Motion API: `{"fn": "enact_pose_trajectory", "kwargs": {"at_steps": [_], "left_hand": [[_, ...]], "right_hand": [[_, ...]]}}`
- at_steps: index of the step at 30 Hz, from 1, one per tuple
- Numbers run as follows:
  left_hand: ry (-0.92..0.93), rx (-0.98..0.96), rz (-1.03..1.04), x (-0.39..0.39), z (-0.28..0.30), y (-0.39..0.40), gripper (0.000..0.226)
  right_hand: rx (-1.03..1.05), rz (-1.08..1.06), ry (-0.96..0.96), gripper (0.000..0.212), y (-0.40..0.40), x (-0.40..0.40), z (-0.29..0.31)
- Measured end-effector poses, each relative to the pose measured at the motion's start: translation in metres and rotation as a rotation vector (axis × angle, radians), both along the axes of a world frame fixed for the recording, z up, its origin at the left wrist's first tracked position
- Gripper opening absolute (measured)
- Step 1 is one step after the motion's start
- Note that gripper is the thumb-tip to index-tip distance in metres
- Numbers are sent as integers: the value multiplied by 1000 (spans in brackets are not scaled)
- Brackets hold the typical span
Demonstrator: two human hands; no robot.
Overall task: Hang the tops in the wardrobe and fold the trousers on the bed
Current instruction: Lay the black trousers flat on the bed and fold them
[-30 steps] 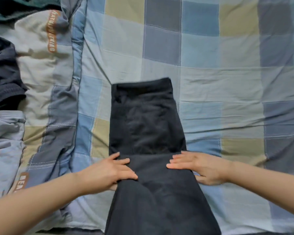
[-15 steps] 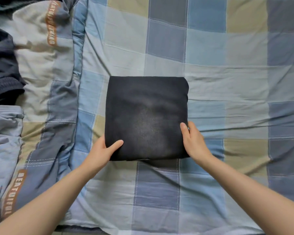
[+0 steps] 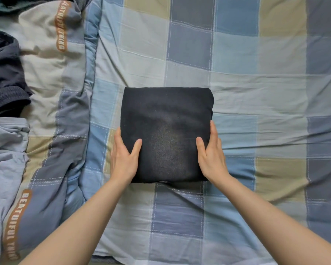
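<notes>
- Trousers (image 3: 167,134): folded square, mid-bed (image 3: 256,92).
- Left hand (image 3: 123,159), right hand (image 3: 211,157) clamp its near side edges, thumbs on top.
- Soft, light, floppy; likely unfolds unless lifted from beneath both sides.

A single head-worn camera looks steeply down at the bed (image 3: 237,77) from close above. Both forearms enter from the bottom edge, reaching forward into mid-frame.
</notes>
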State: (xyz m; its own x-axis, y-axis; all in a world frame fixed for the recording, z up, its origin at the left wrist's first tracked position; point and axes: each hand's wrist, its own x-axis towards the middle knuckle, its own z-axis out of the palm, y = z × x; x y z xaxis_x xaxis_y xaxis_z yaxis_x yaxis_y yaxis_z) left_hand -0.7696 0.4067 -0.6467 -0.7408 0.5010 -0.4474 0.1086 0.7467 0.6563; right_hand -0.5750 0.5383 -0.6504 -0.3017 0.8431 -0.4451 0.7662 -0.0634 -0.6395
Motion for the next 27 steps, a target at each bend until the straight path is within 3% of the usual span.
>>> {"fn": "enact_pose_trajectory", "kwargs": {"at_steps": [11, 18, 27], "left_hand": [[7, 142, 188, 22, 11, 0, 67], [-35, 249, 166, 59, 87, -35, 54], [-154, 291, 31, 93, 230, -59, 54]], "right_hand": [[9, -81, 114, 56, -1, 5, 7], [-30, -130, 187, 54, -37, 50, 88], [63, -249, 183, 55, -84, 107, 242]]}}
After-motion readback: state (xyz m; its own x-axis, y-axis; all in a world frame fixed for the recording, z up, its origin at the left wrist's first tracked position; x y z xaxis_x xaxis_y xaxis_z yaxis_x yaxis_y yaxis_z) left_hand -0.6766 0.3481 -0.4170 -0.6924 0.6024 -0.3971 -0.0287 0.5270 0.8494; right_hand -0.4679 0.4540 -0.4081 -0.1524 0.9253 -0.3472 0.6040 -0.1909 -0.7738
